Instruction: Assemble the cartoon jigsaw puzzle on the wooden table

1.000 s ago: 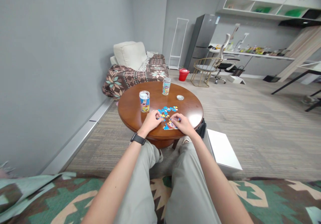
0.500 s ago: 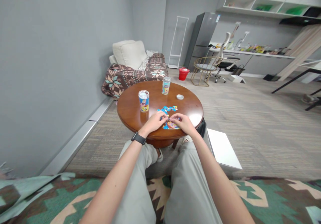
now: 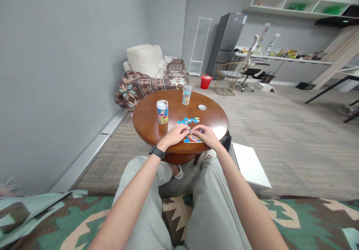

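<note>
On the round wooden table, my left hand (image 3: 177, 133) and my right hand (image 3: 205, 135) meet almost fingertip to fingertip over a colourful cartoon jigsaw puzzle (image 3: 194, 138). Both have bent fingers pinched together on small puzzle pieces at its upper edge; the fingers largely hide these pieces. Partly assembled, the puzzle lies flat near the table's front edge, with its right side under my right hand. Just beyond my hands, several loose blue puzzle pieces (image 3: 190, 120) are scattered. An uncapped cartoon-printed can (image 3: 162, 116) stands beyond my left hand.
A second, lidded can (image 3: 186, 96) and a loose silver lid (image 3: 202, 107) sit toward the back of the round table (image 3: 146, 110). Right of the table is a white box (image 3: 249, 164) on the floor. A red bin (image 3: 205, 82) and a gold wire chair (image 3: 228, 78) are farther off.
Both hands stay pinched over the same spot of the puzzle, with only slight finger movement. My left knee has swung outward to the left. The view has shifted slightly.
</note>
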`<state>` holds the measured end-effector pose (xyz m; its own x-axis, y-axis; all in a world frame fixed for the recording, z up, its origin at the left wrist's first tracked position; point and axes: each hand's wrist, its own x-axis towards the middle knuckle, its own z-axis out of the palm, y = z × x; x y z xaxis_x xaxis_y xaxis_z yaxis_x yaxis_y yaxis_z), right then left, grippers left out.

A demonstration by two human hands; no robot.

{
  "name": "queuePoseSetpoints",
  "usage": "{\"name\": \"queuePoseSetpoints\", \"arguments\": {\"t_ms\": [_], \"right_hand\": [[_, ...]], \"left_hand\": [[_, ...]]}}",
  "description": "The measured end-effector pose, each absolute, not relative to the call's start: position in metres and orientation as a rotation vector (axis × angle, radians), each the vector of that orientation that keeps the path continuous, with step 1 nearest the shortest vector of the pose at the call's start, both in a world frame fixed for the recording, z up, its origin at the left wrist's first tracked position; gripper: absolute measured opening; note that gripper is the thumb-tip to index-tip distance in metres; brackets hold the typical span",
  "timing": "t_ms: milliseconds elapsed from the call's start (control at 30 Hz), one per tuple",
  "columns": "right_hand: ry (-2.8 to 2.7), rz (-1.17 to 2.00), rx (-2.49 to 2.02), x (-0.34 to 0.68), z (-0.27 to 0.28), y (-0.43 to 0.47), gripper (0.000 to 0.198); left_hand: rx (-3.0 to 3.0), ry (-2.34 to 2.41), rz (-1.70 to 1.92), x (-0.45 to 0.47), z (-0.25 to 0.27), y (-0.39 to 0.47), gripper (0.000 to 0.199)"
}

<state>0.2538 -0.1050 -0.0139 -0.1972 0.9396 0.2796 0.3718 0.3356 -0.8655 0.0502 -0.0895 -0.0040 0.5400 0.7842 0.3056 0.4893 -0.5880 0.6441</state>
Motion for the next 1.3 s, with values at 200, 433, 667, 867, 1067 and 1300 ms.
{"name": "queuePoseSetpoints", "arguments": {"t_ms": [200,433,667,867,1067,1300], "right_hand": [[-1.801,0.824,-1.130,0.254,-0.013,-0.105,0.020],[-1.610,0.902,-1.112,0.262,-0.020,-0.099,0.024],[-1.726,0.782,-1.222,0.256,-0.017,-0.098,0.018],[-1.890,0.516,-1.433,0.243,-0.010,-0.087,0.007],[-1.994,0.249,-1.355,0.244,-0.009,-0.091,0.009],[-2.199,0.371,-1.357,0.252,-0.007,-0.114,0.017]], "left_hand": [[2.212,1.088,0.772,0.051,-0.001,-0.088,0.021],[2.037,1.120,0.995,0.048,-0.005,-0.083,0.020],[2.120,1.363,0.981,0.050,-0.012,-0.084,0.020],[2.043,1.396,1.067,0.046,-0.017,-0.080,0.011],[2.040,1.167,1.020,0.042,-0.015,-0.084,0.006],[2.153,0.976,0.871,0.043,-0.018,-0.083,0.014]]}}
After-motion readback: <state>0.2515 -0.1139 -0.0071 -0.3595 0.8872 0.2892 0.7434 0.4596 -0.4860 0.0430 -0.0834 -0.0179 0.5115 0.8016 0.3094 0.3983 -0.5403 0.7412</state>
